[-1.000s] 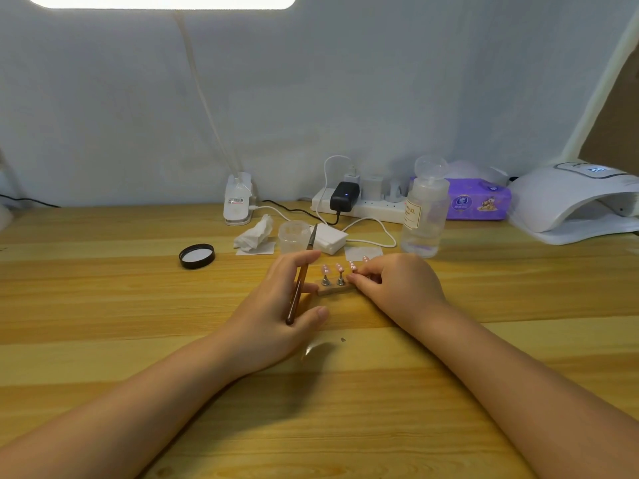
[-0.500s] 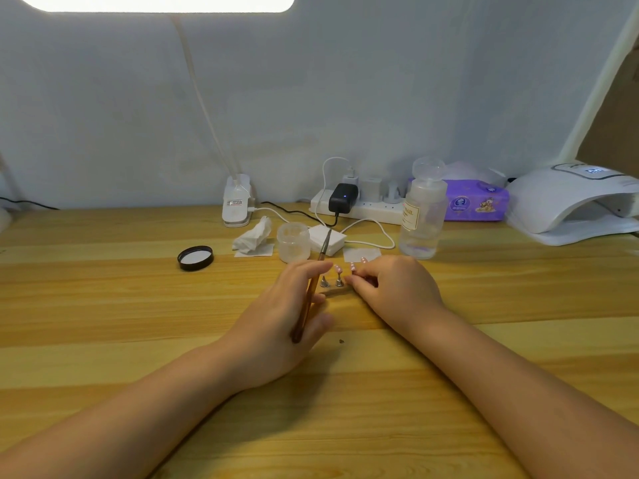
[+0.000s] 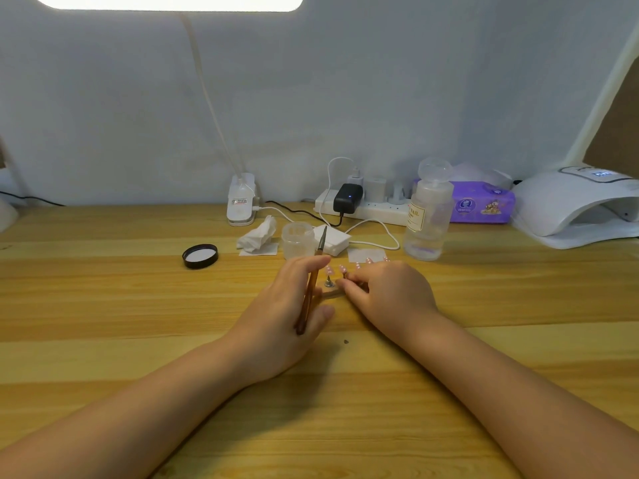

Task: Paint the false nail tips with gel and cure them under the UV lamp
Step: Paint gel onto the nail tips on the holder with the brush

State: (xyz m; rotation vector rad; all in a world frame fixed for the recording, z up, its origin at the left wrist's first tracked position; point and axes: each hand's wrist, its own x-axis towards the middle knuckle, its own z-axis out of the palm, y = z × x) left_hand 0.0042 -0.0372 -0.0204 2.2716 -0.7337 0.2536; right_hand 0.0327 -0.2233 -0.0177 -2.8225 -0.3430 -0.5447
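Wooden tabletop [image 3: 103,340] ran across the head view, backed by a pale grey-blue wall with a bright lamp panel at the top edge.

Left hand [image 3: 287,319] rested on the table near centre, fingers curled round a brown-handled nail brush [image 3: 310,288]; brush lay across the back of the fingers, tip pointing away toward the wall. Right hand [image 3: 387,295] sat just beside it, fingertips bent and pinching at the nail tip holder [image 3: 332,288], a small block with metal pegs between the two hands. False nail tips [image 3: 342,268], pink with white dots, stood in a row on the pegs; those on the right partly hidden behind the right hand's knuckles. Which peg was pinched: cannot tell.

Open clear gel jar [image 3: 298,240] stood just behind the left hand, its black lid [image 3: 200,256] lying apart to the left, inside facing up. Crumpled tissue [image 3: 257,235] beside the jar. Stack of white pads [image 3: 332,239] touching the jar's right side. Clear bottle [image 3: 428,216] with domed cap stood right of the pads. White UV lamp [image 3: 581,207] sat at the far right, well apart from the holder. Power strip [image 3: 373,207] with a black charger along the wall; purple wipes pack [image 3: 482,202] behind the bottle; white clip lamp base [image 3: 241,202] left of the strip
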